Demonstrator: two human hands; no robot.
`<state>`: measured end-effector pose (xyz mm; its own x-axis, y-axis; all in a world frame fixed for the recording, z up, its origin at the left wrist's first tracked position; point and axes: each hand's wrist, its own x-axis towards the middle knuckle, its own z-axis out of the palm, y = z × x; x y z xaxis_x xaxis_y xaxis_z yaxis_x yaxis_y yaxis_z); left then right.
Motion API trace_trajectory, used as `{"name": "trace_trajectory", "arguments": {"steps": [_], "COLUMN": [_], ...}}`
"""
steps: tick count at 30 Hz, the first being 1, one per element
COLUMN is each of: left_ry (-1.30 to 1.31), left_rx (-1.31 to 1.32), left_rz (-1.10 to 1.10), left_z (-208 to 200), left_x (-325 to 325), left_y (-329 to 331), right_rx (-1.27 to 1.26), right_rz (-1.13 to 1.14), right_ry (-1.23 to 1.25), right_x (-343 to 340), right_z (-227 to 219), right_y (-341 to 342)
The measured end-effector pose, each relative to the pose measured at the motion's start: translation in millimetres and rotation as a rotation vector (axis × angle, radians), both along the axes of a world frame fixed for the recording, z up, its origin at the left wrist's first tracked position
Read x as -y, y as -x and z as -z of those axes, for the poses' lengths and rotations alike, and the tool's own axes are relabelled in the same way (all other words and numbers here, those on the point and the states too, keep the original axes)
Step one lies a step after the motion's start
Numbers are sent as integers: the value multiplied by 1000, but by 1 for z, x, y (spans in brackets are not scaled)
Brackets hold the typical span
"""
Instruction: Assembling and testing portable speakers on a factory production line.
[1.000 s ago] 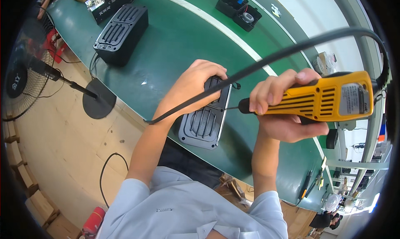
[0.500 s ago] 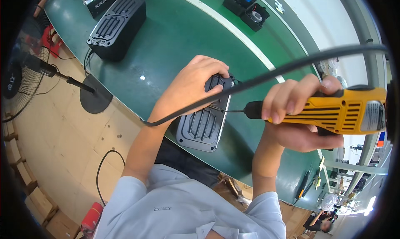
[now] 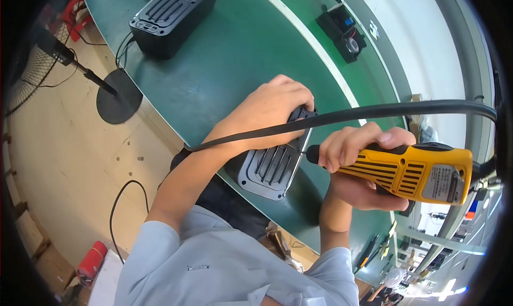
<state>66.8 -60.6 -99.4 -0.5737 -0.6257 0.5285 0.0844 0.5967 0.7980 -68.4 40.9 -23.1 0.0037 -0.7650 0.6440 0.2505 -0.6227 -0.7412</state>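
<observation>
My left hand (image 3: 267, 111) rests on top of a black ribbed plastic casing (image 3: 272, 167) lying at the near edge of the green table (image 3: 240, 55), gripping its far end. My right hand (image 3: 358, 167) is wrapped around a yellow electric screwdriver (image 3: 417, 170), held level, with its dark tip touching the casing's right side. The tool's black cable (image 3: 374, 112) arches over my left wrist and up to the right.
A second black ribbed casing (image 3: 171, 17) stands at the table's far left. A small black tray with parts (image 3: 342, 31) sits beyond a white stripe. A fan stand with round base (image 3: 115, 95) and a loose cable (image 3: 125, 199) are on the floor at left.
The screwdriver has stayed against the casing's right side while my view shifted closer; my left hand keeps its hold on the casing. The far casing has slid toward the top of the picture.
</observation>
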Motion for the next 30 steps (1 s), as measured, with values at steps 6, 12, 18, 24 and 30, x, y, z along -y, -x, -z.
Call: {"name": "trace_trajectory", "arguments": {"steps": [6,12,18,24,30], "left_ry": [-78,-139,-78,-85,-102], "left_rx": [144,95,111,158,98], "left_rz": [61,35,23,35,29], "left_z": [-1,-6,-2,-7,-7], "left_x": [1,-8,-6,-6,-8], "left_y": [-2,4,8,5,2], "right_rx": [34,-42,-52,-40,-39], "right_rz": [83,116,128,141,207], "right_ry": [-38,-84,-39,34,-6], "right_x": [-2,-5,-11,-13,-4], "right_z": [1,-6,0,14,21], "right_y": [0,4,5,8,8]}}
